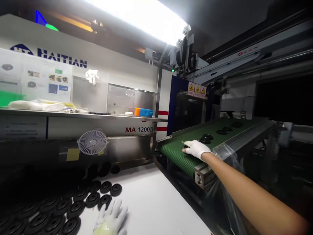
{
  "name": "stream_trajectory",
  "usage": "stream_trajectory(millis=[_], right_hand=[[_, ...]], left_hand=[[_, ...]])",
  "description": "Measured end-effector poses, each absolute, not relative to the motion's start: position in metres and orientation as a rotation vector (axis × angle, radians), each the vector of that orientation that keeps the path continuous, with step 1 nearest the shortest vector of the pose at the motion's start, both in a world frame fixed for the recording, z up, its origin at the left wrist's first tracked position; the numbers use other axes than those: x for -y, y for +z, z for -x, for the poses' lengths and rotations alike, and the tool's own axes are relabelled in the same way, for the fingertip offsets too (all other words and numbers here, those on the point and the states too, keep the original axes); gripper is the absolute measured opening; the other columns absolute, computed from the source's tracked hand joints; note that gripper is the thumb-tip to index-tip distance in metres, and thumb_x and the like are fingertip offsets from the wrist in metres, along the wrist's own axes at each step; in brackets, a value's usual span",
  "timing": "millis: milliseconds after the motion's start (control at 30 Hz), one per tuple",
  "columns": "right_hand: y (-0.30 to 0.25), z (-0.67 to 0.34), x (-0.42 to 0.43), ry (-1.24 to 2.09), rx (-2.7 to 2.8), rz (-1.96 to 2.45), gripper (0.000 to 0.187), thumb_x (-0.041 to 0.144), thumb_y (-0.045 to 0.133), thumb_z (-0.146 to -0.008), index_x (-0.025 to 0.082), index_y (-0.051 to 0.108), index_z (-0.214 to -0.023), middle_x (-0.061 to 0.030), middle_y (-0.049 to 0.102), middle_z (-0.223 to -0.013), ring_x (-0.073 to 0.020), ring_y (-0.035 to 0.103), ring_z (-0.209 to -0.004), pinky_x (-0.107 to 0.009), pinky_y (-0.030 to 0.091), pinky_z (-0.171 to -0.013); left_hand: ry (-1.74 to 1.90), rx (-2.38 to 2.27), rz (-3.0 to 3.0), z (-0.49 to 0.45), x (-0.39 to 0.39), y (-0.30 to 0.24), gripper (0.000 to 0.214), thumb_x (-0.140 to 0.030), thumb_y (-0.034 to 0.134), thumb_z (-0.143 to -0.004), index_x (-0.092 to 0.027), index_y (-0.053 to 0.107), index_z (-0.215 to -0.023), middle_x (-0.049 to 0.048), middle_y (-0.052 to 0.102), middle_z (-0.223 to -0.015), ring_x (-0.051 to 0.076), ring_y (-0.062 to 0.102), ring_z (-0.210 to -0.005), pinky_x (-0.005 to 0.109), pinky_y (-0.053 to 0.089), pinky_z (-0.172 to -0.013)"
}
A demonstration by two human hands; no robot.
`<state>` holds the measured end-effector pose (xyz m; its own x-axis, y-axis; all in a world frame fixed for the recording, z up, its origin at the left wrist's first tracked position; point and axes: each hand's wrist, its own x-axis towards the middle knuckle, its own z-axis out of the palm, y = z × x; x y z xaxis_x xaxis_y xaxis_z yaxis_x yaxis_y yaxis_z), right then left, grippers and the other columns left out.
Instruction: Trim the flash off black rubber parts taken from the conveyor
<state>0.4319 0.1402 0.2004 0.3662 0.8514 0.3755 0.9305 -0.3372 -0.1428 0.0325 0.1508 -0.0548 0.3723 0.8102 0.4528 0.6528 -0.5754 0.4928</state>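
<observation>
My right hand [197, 149], in a white glove, reaches out over the green conveyor belt [176, 153]. Its fingers are closed around a black round part [185, 147], of which only a dark edge shows between thumb and fingers. Farther up the belt, just beyond that hand, lie more black round parts [205, 138] in small groups. My left hand [111, 217], also gloved in white, is low over the white table with its fingers spread. A fingertip overlaps the edge of a black ring-shaped part [104, 201]; whether it touches, I cannot tell.
Rows of black round parts [56, 222] cover the left of the white table [151, 202]. Above is a metal shelf [117, 115] with a blue and orange box [144, 112]. A small fan [93, 142] hangs below it. Clear plastic [226, 153] drapes over the conveyor's side.
</observation>
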Motion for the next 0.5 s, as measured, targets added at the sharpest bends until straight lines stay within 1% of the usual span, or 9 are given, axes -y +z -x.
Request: stream_trajectory(millis=[100,167,267,333,400,500], right_hand=[[0.193,-0.434,-0.156,-0.291,1.578,2.379,0.033,0.037,0.057,-0.084,0.017,0.055,-0.11,-0.0062,0.058,-0.109,-0.0171,0.059,-0.086,-0.037,0.049,-0.075],[0.19,-0.433,-0.159,-0.307,1.564,2.414,0.031,0.036,0.056,-0.085,0.016,0.055,-0.108,-0.0061,0.058,-0.108,-0.0172,0.059,-0.087,-0.037,0.05,-0.074],[0.192,-0.425,-0.155,-0.381,1.537,2.433,0.027,0.035,0.054,-0.086,0.014,0.056,-0.104,-0.0059,0.059,-0.102,-0.0175,0.059,-0.087,-0.037,0.049,-0.077],[0.194,-0.413,-0.148,-0.452,1.526,2.405,0.028,0.035,0.053,-0.087,0.013,0.056,-0.104,-0.0066,0.059,-0.103,-0.018,0.058,-0.089,-0.038,0.047,-0.079],[0.192,-0.394,-0.138,-0.489,1.558,2.339,0.029,0.036,0.05,-0.088,0.013,0.055,-0.105,-0.0063,0.059,-0.101,-0.0176,0.058,-0.087,-0.038,0.047,-0.079],[0.174,-0.349,-0.117,-0.439,1.692,2.186,0.022,0.03,0.044,-0.09,0.014,0.057,-0.1,-0.0052,0.063,-0.089,-0.0167,0.059,-0.08,-0.034,0.045,-0.074]], left_hand=[[0.906,-1.379,-2.51,-0.042,-0.184,-0.045,0.042,-0.026,0.052,-0.067,-0.025,0.066,-0.107,0.0165,0.052,-0.128,0.04,0.036,-0.124,0.057,0.006,-0.102],[0.907,-1.396,-2.532,-0.043,-0.203,-0.043,0.039,-0.028,0.048,-0.072,-0.024,0.067,-0.106,0.0173,0.052,-0.128,0.039,0.036,-0.124,0.057,0.007,-0.101],[1.028,-1.453,-2.468,-0.039,-0.223,-0.039,0.04,-0.026,0.048,-0.07,-0.024,0.067,-0.105,0.0154,0.054,-0.126,0.039,0.035,-0.124,0.056,0.007,-0.101],[1.101,-1.482,-2.427,-0.037,-0.225,-0.034,0.043,-0.023,0.049,-0.067,-0.021,0.066,-0.106,0.0157,0.054,-0.126,0.038,0.034,-0.125,0.056,0.008,-0.101],[1.159,-1.443,-2.4,-0.039,-0.216,-0.026,0.046,-0.022,0.049,-0.066,-0.017,0.064,-0.11,0.0165,0.052,-0.128,0.037,0.032,-0.127,0.052,0.008,-0.103],[1.222,-1.295,-2.124,-0.049,-0.185,-0.015,0.044,-0.032,0.053,-0.07,-0.014,0.064,-0.108,0.0175,0.05,-0.129,0.034,0.032,-0.128,0.046,0.012,-0.106]])
